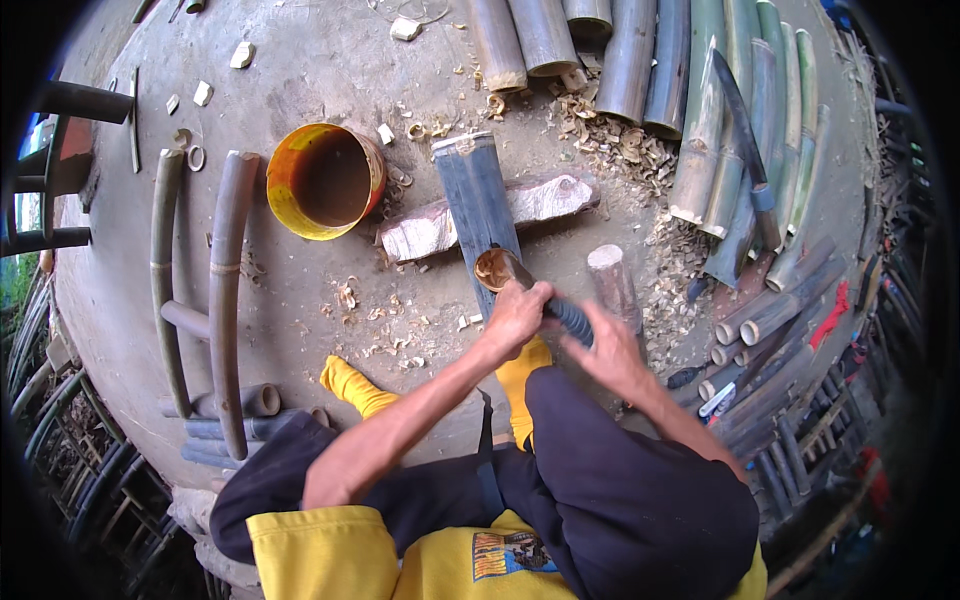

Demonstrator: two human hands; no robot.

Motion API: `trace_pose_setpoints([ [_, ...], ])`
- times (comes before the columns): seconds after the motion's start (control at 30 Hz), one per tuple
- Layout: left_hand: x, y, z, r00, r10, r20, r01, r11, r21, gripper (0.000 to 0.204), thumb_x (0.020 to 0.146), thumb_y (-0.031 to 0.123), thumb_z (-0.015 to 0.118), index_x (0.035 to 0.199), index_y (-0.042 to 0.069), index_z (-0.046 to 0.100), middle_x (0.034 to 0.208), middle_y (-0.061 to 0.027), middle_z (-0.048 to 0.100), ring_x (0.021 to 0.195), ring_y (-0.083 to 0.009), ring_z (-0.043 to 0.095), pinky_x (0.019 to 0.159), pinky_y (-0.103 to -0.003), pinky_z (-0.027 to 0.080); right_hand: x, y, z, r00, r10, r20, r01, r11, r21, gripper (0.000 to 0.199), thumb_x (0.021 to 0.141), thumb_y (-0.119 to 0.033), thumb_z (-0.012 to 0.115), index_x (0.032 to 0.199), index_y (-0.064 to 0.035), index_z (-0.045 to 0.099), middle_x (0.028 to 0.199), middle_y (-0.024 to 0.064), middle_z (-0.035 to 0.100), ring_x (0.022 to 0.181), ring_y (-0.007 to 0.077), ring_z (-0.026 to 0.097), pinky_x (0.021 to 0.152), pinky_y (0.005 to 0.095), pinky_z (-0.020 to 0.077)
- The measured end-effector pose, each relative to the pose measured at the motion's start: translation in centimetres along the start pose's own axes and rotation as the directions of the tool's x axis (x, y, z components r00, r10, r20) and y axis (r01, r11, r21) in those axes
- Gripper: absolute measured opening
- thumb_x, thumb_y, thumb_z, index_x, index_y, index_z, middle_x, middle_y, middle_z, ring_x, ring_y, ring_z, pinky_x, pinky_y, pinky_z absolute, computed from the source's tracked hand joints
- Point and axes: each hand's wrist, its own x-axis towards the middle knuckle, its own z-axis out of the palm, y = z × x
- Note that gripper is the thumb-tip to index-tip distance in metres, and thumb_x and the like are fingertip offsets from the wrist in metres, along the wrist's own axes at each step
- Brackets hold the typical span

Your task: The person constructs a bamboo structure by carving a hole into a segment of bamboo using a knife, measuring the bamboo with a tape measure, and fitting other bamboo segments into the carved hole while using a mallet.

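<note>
A dark bamboo piece (470, 190) lies tilted across a pale, rough wood block (430, 230), its near end by my yellow-socked foot (522, 385). A round hole with pale cut walls (492, 268) opens in its upper side. The short blade of a knife (568, 318) with a dark ribbed handle points into this hole. My left hand (515, 318) is closed around the blade end of the knife, close to the hole. My right hand (610, 352) holds the handle from the right, thumb and fingers on either side of it. The blade's tip cannot be made out.
A yellow bucket (375, 185) of brown liquid stands at left of the block. Beyond are bamboo tubes (545, 35) and a long machete (738, 120). An upright wood stub (612, 275) stands by my right hand. A joined bamboo frame (228, 280) lies left; shavings (640, 150) litter the floor.
</note>
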Motion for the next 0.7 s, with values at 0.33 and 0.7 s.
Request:
trace_pose_setpoints([
  [0.33,2.2,0.3,2.5,0.884,0.071,-0.462,-0.286,-0.700,-0.654,0.032,0.095,0.017,0.049,0.121,-0.001,0.050,0.126,-0.0161,0.051,0.117,-0.0258,0.051,0.104,-0.037,0.041,15.0,-12.0,-7.9,0.697,-0.417,0.583,0.682,0.137,-0.718,0.019,0.068,-0.016,0.064,0.084,-0.0104,0.058,0.074,0.0043,0.060,0.070,0.0206,0.058,0.067,0.0329,0.0417],
  [0.7,0.6,1.8,-0.2,0.973,-0.231,0.009,0.091,0.347,-0.933,0.034,0.091,0.016,0.049,0.107,-0.014,0.053,0.105,-0.0242,0.058,0.095,-0.0273,0.063,0.078,-0.031,0.057,3.0,-3.4,-4.5,0.999,0.039,-0.003,-0.037,0.925,-0.377,0.019,0.060,-0.009,0.058,0.078,-0.0074,0.059,0.066,0.0146,0.060,0.061,0.0357,0.059,0.058,0.0476,0.0455],
])
